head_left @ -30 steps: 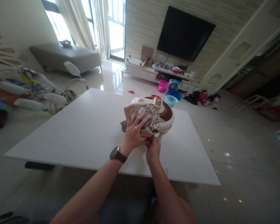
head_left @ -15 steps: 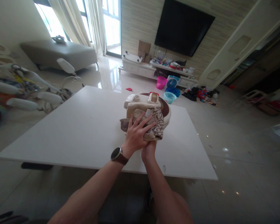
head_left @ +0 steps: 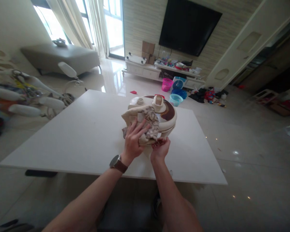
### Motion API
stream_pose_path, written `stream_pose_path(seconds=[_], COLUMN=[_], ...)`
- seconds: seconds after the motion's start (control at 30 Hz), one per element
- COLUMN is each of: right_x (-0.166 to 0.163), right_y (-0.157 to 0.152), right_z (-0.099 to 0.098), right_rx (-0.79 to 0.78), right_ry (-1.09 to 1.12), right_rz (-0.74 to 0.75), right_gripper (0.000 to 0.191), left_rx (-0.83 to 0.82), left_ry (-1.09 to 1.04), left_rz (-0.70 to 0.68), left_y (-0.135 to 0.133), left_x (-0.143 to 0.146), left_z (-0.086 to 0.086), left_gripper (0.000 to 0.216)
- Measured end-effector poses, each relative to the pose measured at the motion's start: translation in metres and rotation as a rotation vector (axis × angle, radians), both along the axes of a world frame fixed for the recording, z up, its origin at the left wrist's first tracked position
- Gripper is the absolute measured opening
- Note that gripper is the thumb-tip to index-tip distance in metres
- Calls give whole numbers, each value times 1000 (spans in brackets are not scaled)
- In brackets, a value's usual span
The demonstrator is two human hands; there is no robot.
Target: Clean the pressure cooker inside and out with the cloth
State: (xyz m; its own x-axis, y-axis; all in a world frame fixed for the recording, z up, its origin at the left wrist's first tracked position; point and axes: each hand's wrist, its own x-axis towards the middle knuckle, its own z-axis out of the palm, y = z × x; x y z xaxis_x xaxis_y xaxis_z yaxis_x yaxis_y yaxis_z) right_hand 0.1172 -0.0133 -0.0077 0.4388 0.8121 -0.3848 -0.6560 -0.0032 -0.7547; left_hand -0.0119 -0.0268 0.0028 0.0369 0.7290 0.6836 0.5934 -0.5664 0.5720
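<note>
A round white cooker (head_left: 168, 127) with a brown lid and a raised handle on top stands on the table (head_left: 87, 138). In front of it, covering part of its near left side, is a beige and brown patterned cloth (head_left: 151, 119). My left hand (head_left: 133, 138), with a watch at the wrist, grips the cloth from above, its fingers stretched across it. My right hand (head_left: 160, 149) is palm up at the cloth's lower right corner, with curled fingers on its edge; some fingertips are hidden.
A small clear item (head_left: 170, 172) lies near the table's front edge. On the floor behind are a pink basket (head_left: 167, 84) and a light blue basket (head_left: 176, 100). A lamp with white shades (head_left: 52, 102) stands left of the table.
The cloth and my left hand have shifted left, uncovering more of the lid and the cooker's right side. My right hand has come out from under the cloth towards the right.
</note>
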Motion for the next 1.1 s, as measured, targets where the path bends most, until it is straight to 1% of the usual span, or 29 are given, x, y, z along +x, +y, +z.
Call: stream_pose_path(seconds=[0.03, 0.1, 0.17, 0.23, 0.33, 0.43, 0.53, 0.63, 0.73, 0.83, 0.93, 1.0, 1.03, 1.1], right_x=[5, 15, 22, 25, 25, 25, 25, 22, 17, 14, 13, 13, 13, 14], right_y=[4, 11, 14, 12, 8, 6, 7, 7, 6, 6, 6, 7, 8, 9], right_z=[0, 0, 1, 0, -1, -1, 2, 7, 12, 12, 11, 11, 11, 11], right_rx=[2, -13, -27, -35, -52, -50, -39, -40, -31, -6, 19, 31, 33, 30], right_ry=[22, 42, 31, 11, -41, -103, -107, -63, -48, -96, -143, -175, -188, -200], right_rz=[-45, -80, -97, -115, -109, -65, -42, -42, -6, 29, 31, 27, 25, 21], right_gripper=[34, 34, 35, 36, 37, 38, 36, 30, 27, 26, 25, 25, 24, 23], left_rx=[6, -4, -11, 11, 31, -22, -121, -251, -335, -474, -613, -596, -583, -626], left_ry=[105, 227, 249, 199, 27, -227, -527, -783, -972, -1083, -1106, -1084, -1077, -1093], left_rz=[-68, -148, -164, -145, -56, 66, 126, 141, 183, 311, 415, 383, 363, 306], left_y=[-7, -15, -17, -13, -6, -1, 2, 11, 24, 32, 23, 6, -4, -26], left_x=[3, 6, 4, -3, -17, -22, -15, -4, 3, 6, 17, 33, 43, 66], left_z=[2, 4, 3, 0, -10, -20, -27, -28, -30, -41, -58, -65, -67, -66], left_gripper=[61, 64, 64, 63, 57, 53, 48, 34, 29, 26, 25, 28, 29, 31])
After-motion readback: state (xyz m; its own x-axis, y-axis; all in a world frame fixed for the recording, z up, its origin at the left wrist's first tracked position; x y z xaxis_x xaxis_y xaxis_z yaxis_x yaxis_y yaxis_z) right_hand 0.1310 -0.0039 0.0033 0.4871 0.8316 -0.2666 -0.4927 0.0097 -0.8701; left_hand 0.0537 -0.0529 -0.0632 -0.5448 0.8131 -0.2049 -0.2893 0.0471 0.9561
